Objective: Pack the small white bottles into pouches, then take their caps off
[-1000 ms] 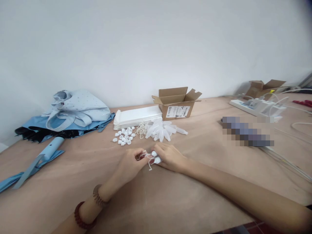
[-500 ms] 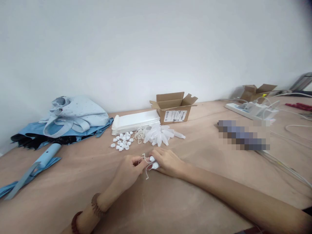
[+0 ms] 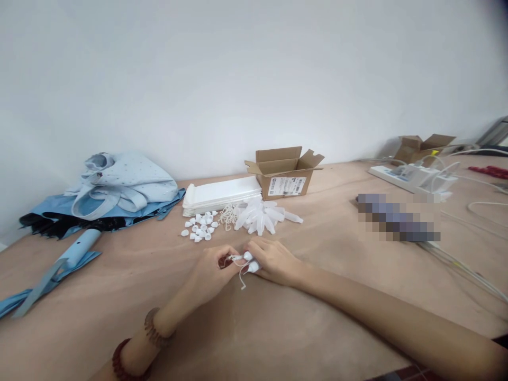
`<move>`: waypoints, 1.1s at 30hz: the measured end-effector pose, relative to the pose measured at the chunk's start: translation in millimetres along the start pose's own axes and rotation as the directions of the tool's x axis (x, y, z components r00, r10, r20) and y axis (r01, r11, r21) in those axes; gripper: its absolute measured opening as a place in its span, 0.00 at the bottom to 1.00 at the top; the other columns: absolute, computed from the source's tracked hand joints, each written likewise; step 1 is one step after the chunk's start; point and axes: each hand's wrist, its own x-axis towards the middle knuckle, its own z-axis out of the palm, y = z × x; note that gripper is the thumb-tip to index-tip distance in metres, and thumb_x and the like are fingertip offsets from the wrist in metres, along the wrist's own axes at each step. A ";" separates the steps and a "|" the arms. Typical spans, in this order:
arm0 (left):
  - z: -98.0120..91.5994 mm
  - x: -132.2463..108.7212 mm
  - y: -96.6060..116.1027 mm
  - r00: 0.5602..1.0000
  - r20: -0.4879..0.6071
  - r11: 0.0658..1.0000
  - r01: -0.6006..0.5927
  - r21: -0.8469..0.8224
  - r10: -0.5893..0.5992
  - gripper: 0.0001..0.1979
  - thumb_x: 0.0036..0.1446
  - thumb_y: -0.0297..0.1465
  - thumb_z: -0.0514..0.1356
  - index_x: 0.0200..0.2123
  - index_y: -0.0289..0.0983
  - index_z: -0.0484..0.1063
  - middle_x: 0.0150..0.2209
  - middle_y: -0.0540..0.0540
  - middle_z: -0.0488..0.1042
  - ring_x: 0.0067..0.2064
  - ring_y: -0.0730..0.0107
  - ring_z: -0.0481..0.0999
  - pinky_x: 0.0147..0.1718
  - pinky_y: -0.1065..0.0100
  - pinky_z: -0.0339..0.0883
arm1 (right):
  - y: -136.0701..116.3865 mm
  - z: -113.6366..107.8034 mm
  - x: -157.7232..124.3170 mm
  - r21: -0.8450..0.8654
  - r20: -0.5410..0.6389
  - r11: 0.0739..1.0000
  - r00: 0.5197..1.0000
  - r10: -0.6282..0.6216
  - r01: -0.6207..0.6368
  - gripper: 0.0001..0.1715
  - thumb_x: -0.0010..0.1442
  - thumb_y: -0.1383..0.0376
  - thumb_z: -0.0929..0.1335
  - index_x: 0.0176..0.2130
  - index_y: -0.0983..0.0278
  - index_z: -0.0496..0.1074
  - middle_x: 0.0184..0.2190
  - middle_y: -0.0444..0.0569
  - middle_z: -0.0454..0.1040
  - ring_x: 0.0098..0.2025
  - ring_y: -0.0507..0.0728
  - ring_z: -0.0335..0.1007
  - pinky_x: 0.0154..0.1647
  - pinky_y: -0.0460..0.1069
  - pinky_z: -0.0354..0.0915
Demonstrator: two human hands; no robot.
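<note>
My right hand (image 3: 273,262) is closed around small plastic bottles whose two white pointed caps (image 3: 253,266) stick out to the left; their bodies are hidden in the fingers. Thin whitish cords (image 3: 242,279) hang by the caps, one curving down to a small bent end. With thumb and forefinger my left hand (image 3: 214,270) pinches a cord close to the upper cap. Just beyond my hands lie several loose white caps (image 3: 203,227), a tangle of similar cords (image 3: 227,216) and a fanned pile of translucent bottles (image 3: 260,217).
A stack of flat white packets (image 3: 222,191) lies beside an open cardboard box (image 3: 284,180). Leftward are a blue umbrella (image 3: 81,247) and a pale cloth bag (image 3: 130,177). A blurred-out object (image 3: 397,217), a power strip (image 3: 397,179) with cables and another box (image 3: 426,148) occupy the right.
The upper cord, which stuck up between my hands, now lies flatter against the left fingertips near the cap. Both hands stay almost in place, and the view has shifted slightly.
</note>
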 end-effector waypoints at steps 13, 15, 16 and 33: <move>-9.9 5.7 -1.4 0.956 0.054 0.832 0.277 -0.480 -0.287 0.17 0.52 0.43 0.58 0.22 0.35 0.67 0.17 0.54 0.63 0.20 0.76 0.62 0.22 0.72 0.58 | 1.1 -0.6 0.9 0.025 -0.010 1.000 1.000 0.013 -0.012 0.13 0.61 0.56 0.65 0.39 0.64 0.62 0.36 0.52 0.71 0.35 0.56 0.67 0.29 0.47 0.58; -14.5 7.6 1.7 0.920 0.079 0.648 0.329 -0.687 -0.383 0.14 0.53 0.40 0.58 0.26 0.34 0.68 0.20 0.54 0.63 0.22 0.77 0.63 0.22 0.73 0.60 | 0.8 -0.2 1.0 0.043 -0.012 0.999 1.000 0.029 -0.029 0.15 0.61 0.56 0.65 0.40 0.64 0.62 0.36 0.52 0.71 0.36 0.56 0.67 0.30 0.47 0.59; -17.1 8.5 2.8 0.904 0.094 0.560 0.336 -0.757 -0.417 0.12 0.54 0.38 0.58 0.28 0.34 0.68 0.21 0.53 0.64 0.22 0.77 0.64 0.21 0.74 0.60 | 0.6 -0.3 1.1 0.052 -0.008 0.998 0.999 0.038 -0.037 0.16 0.61 0.56 0.66 0.41 0.64 0.62 0.37 0.52 0.71 0.36 0.56 0.68 0.31 0.47 0.59; -18.2 7.6 1.1 0.931 0.137 0.453 0.289 -0.843 -0.338 0.06 0.49 0.25 0.61 0.33 0.35 0.67 0.26 0.54 0.65 0.22 0.82 0.62 0.16 0.79 0.55 | -0.3 -2.2 0.9 0.123 0.029 0.987 0.994 0.102 -0.105 0.23 0.58 0.55 0.68 0.47 0.65 0.60 0.39 0.54 0.74 0.41 0.59 0.72 0.34 0.49 0.62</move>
